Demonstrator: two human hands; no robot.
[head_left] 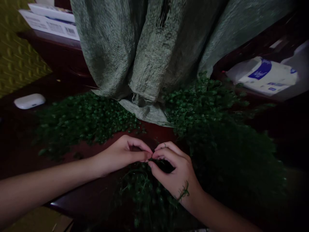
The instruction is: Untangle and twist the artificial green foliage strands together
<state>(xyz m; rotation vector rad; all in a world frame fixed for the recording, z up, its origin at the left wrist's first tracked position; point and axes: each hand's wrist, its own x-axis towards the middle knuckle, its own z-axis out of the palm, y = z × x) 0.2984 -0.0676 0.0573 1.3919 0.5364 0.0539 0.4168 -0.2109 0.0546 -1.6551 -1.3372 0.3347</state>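
Observation:
My left hand (122,154) and my right hand (180,166) meet over the dark table, fingertips nearly touching. Both are closed in a pinch on a thin green plant sprig (156,159), mostly hidden by the fingers. Just below them hangs a looser clump of leafy stems (142,188), dim and partly behind my right hand. A bit of green (183,192) clings near my right wrist. To the left lies a heap of small green tips (84,119). On the right spreads a larger heap of longer stems (229,145), fading into shadow.
A grey-green woven sack (152,61) rises behind the heaps. At the far left sits a small white case (30,101), with white boxes (51,25) farther back. A tissue pack (267,77) lies at the right. The dark red table (156,131) reaches an edge at lower left.

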